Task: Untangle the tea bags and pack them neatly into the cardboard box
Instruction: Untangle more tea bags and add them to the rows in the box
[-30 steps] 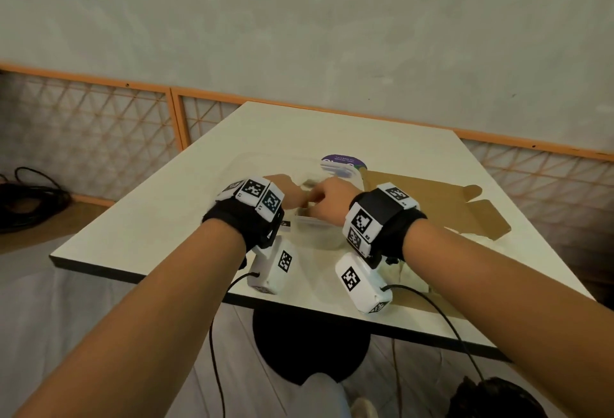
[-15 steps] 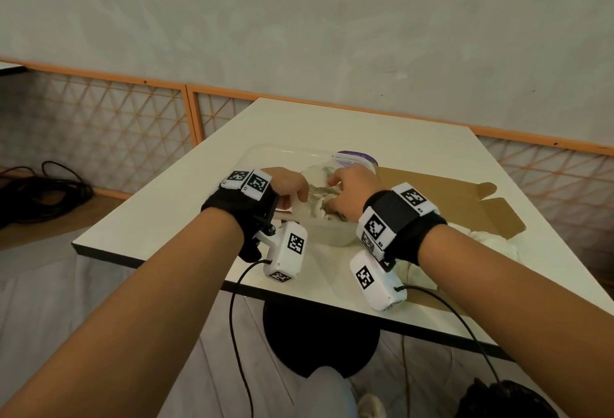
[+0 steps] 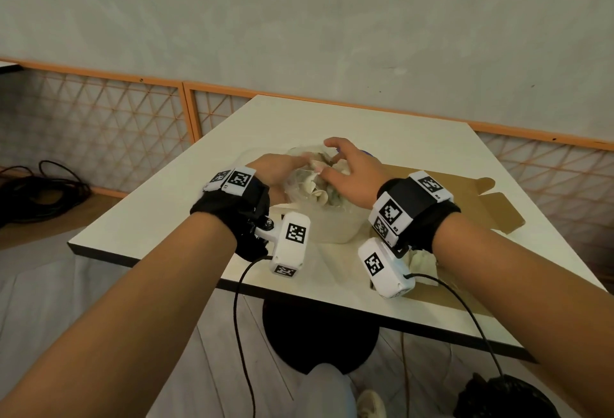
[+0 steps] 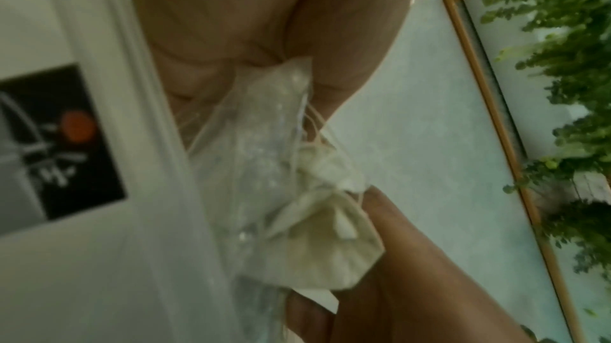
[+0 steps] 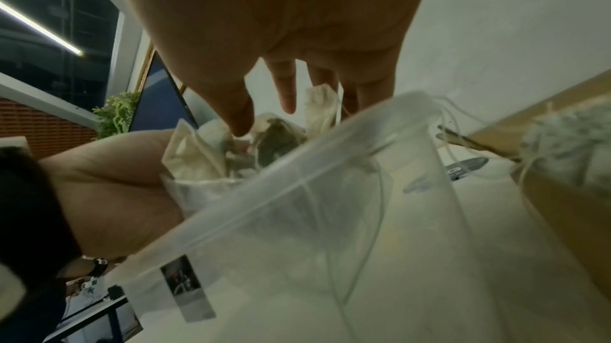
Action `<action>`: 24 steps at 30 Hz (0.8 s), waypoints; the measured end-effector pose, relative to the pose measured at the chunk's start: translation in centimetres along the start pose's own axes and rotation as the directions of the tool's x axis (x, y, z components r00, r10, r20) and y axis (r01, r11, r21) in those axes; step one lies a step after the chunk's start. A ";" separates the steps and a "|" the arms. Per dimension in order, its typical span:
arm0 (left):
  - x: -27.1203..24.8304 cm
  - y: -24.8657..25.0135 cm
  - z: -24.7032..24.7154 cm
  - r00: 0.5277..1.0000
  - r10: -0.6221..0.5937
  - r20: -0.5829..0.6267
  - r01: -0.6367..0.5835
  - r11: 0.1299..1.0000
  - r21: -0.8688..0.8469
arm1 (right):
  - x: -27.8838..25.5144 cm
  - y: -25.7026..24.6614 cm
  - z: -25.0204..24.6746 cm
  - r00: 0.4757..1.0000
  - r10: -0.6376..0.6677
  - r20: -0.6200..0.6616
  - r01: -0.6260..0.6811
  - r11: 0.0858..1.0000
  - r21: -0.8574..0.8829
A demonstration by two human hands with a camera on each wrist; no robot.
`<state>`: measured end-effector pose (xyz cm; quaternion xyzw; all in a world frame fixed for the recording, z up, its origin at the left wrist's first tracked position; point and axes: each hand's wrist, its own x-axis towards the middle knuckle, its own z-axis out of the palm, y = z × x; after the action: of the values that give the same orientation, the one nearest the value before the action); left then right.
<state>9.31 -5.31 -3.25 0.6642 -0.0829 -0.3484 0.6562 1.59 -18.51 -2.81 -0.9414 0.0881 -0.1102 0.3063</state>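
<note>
Left hand (image 3: 275, 171) pinches a crumpled clear plastic bag (image 4: 264, 165) of tea bags (image 3: 315, 190) between thumb and curled fingers, holding it above a translucent plastic container (image 3: 332, 228) on the white bench (image 3: 159, 215). Right hand (image 3: 354, 173) hovers over the bag's mouth with a spread grip, thumb and fingertips touching the cream tea bags and their loose strings, though no firm pinch shows. Flattened brown cardboard box (image 3: 465, 205) lies on the bench just right of the container, and one more tea bag (image 5: 562, 142) rests on it.
</note>
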 end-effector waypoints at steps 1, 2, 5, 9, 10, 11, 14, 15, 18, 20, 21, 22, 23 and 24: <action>0.1 -0.1 -0.2 1.000 -0.007 0.004 0.007 0.999 -0.043 | 0.1 -0.2 -0.1 1.000 -0.006 0.008 0.006 1.000 0.000; 0.4 -0.3 -0.4 1.000 -0.009 0.008 0.010 0.995 -0.098 | 0.2 -0.3 -0.1 1.000 -0.013 0.013 0.013 1.000 -0.007; 0.6 -0.6 -0.5 0.998 -0.060 0.016 0.062 0.965 -0.255 | 0.6 -0.4 -0.1 0.999 -0.034 0.009 0.034 0.999 -0.031; 0.2 -0.6 -0.5 0.995 -0.077 0.057 0.092 0.939 -0.331 | 1.2 -0.7 -0.5 0.999 -0.035 -0.013 0.035 0.999 -0.001; 0.2 -0.5 -0.6 0.995 -0.078 0.066 0.096 0.930 -0.355 | 1.4 -0.7 -0.6 0.999 -0.030 -0.024 0.031 1.000 0.006; 0.1 -0.5 -0.7 0.994 -0.078 0.073 0.100 0.919 -0.381 | 1.6 -0.7 -0.7 0.999 -0.025 -0.043 0.026 1.000 0.017; 0.1 -0.3 -0.8 0.984 -0.091 0.153 0.149 0.891 -0.429 | 2.2 -0.3 -1.0 0.991 0.040 -0.124 -0.024 0.992 0.126; 0.1 -0.3 -0.8 0.981 -0.091 0.170 0.157 0.889 -0.431 | 2.3 -0.2 -1.2 0.988 0.064 -0.140 -0.041 0.986 0.159; 0.4 -0.1 -0.9 0.978 -0.106 0.179 0.176 0.880 -0.441 | 2.4 0.0 -1.3 0.992 0.063 -0.108 -0.044 0.984 0.171; 0.7 -0.2 -0.8 0.982 -0.107 0.154 0.163 0.894 -0.416 | 2.2 -0.1 -1.2 0.998 0.044 -0.049 -0.038 0.993 0.111; 0.9 -0.2 -0.7 0.983 -0.108 0.149 0.161 0.899 -0.408 | 2.1 -0.3 -1.1 0.999 0.036 -0.025 -0.034 0.997 0.075; 1.0 -0.3 -0.5 0.983 -0.111 0.145 0.162 0.899 -0.407 | 2.1 -0.4 -1.1 1.000 0.026 -0.011 -0.025 0.999 0.047; 1.1 -0.3 -0.4 0.984 -0.115 0.133 0.160 0.896 -0.413 | 2.1 -0.5 -1.1 1.000 0.013 -0.007 -0.013 1.000 0.025; 1.1 -0.3 -0.3 0.984 -0.119 0.129 0.163 0.892 -0.422 | 2.1 -0.6 -1.0 1.000 0.000 -0.017 0.000 1.000 0.009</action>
<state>10.18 -5.64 -3.95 0.4887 0.0122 -0.4375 0.7547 3.40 -19.14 -1.33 -0.9391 0.0902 -0.1184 0.3096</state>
